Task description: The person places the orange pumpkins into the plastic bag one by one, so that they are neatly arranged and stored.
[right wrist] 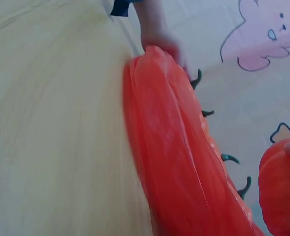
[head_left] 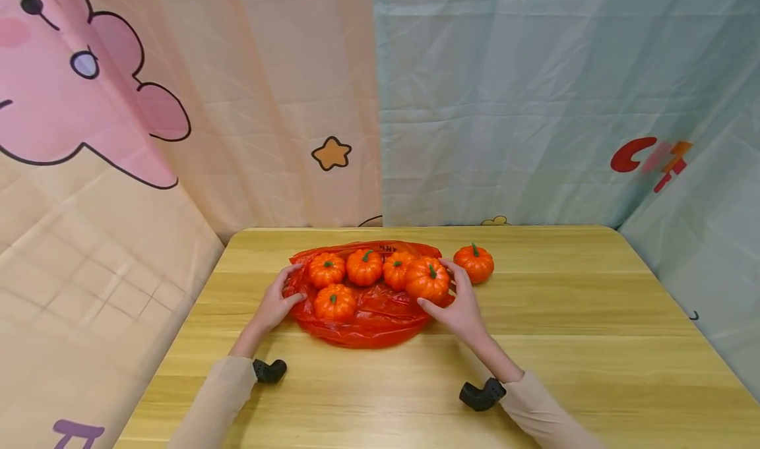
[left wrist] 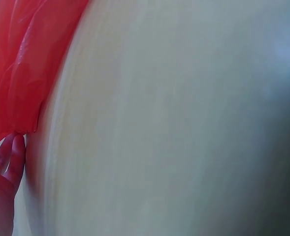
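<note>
A red plastic bag [head_left: 380,327] lies spread wide on the table, with several small orange pumpkins [head_left: 335,302] with green stems sitting in it. My left hand [head_left: 276,304] holds the bag's left edge, thumb toward the pumpkins; in the left wrist view its fingertips [left wrist: 17,140] meet the red plastic. My right hand [head_left: 460,307] grips a pumpkin [head_left: 427,279] between thumb and fingers at the bag's right end. That same pumpkin [right wrist: 282,189] appears raised beside the bag [right wrist: 169,147] in the right wrist view. Another pumpkin [head_left: 474,264] rests on the table just beyond my right hand.
The wooden table [head_left: 594,343] reaches back to a printed curtain [head_left: 505,139], and more curtain hangs along both sides. A black wrist mount [head_left: 270,371] sits at my left cuff, another [head_left: 482,395] at my right.
</note>
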A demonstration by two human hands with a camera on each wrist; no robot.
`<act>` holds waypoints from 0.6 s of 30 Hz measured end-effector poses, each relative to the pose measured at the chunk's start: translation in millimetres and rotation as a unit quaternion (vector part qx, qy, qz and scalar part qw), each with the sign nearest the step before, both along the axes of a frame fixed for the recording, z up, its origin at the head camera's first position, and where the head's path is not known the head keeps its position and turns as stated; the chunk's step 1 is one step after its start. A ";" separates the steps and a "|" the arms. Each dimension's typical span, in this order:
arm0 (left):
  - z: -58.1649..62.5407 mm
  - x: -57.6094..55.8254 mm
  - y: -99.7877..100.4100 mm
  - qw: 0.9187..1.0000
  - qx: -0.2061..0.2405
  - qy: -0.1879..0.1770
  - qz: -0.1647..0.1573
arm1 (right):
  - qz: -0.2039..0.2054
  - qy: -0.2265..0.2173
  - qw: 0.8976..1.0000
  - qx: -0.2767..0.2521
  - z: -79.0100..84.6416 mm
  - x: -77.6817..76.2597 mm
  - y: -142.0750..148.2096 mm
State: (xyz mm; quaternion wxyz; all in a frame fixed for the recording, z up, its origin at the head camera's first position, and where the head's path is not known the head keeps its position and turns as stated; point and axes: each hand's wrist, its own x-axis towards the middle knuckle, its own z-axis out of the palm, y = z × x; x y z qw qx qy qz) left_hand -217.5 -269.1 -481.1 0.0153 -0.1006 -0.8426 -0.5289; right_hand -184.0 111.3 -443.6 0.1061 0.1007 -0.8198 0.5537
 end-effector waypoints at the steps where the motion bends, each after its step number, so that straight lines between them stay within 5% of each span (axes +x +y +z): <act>1: 0.2 0.1 0.1 1.000 -0.001 0.000 0.000 | 0.004 -0.001 1.000 -0.001 0.3 0.7 -3.7; 18: 0.3 -1.8 0.3 1.000 -0.006 0.002 0.005 | 0.055 0.059 0.996 0.040 -8.1 0.5 -51.7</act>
